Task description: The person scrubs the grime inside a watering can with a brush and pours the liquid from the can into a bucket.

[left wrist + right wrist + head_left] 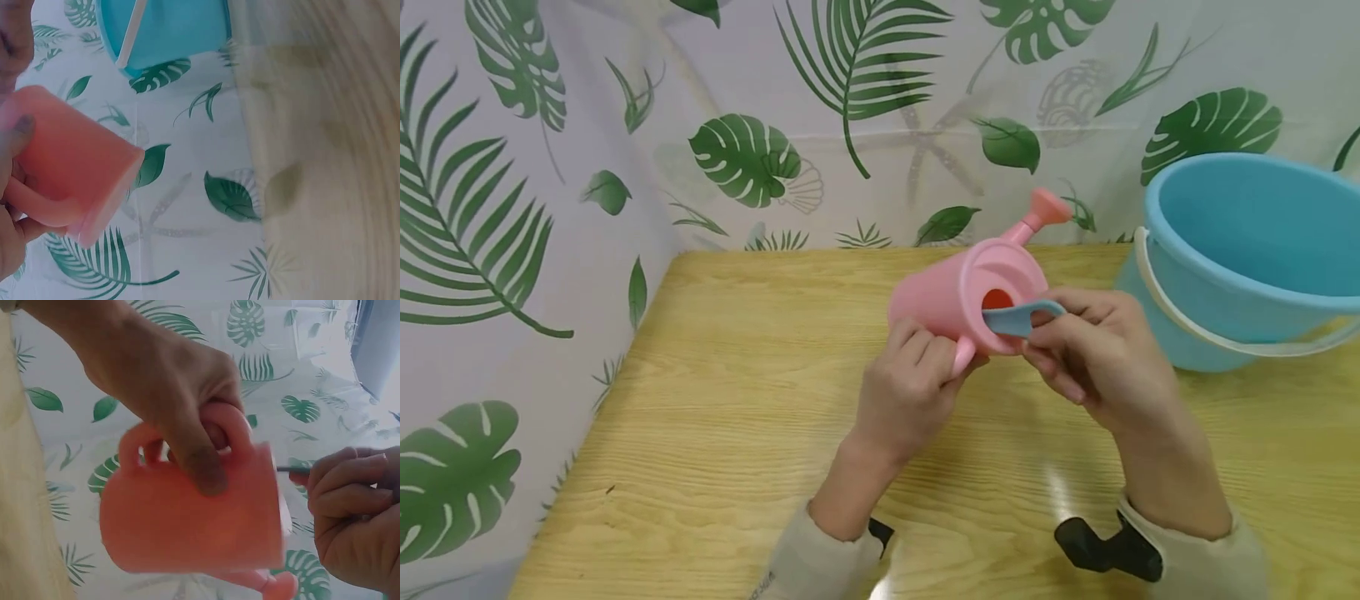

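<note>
A pink watering can (928, 292) is held off the table, tipped on its side with its mouth facing right. My left hand (910, 383) grips its handle (964, 355), the thumb pressed along the can's wall in the right wrist view. Thumb and fingers of my right hand (1105, 350) pinch a light blue plastic toy tool (1015, 319) near its looped end. Its other end reaches into the can's mouth and is hidden there. Deep inside shows a round orange-red patch (997, 300). The sprinkler spout (1047, 210) points up and away.
On the right stands a large blue bucket (1206, 333) with a white handle (1180, 315), close beside my right hand. Beneath everything lies a wood-grain table (722, 400). A leaf-patterned cloth (722, 75) rises behind the table and along its left side.
</note>
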A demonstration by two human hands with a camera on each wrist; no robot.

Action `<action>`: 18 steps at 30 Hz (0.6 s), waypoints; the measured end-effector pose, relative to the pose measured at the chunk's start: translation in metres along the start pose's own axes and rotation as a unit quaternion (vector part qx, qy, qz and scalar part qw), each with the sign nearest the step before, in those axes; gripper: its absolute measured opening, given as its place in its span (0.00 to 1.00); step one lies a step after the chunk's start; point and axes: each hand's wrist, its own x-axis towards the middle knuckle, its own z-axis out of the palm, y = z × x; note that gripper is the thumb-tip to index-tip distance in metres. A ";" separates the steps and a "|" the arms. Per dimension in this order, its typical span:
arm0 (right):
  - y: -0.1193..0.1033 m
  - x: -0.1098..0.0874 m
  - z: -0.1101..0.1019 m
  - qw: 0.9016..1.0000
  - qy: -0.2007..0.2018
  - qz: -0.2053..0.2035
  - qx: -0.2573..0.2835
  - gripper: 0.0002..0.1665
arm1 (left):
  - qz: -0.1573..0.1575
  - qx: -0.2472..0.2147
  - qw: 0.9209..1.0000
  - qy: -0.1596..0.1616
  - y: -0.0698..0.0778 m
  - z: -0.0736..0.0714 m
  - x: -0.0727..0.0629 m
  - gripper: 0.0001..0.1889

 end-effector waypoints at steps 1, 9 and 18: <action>-0.002 -0.002 -0.002 1.000 -0.009 -0.012 -0.017 0.18 | 0.002 -0.005 1.000 0.000 -0.002 -0.001 0.000 0.22; -0.015 -0.011 -0.008 0.969 -0.066 -0.099 -0.217 0.17 | 0.031 -0.051 0.998 0.000 -0.011 -0.001 -0.001 0.21; -0.010 -0.005 0.004 0.970 0.025 -0.118 -0.213 0.03 | 0.028 -0.044 0.998 -0.041 -0.009 0.001 -0.004 0.21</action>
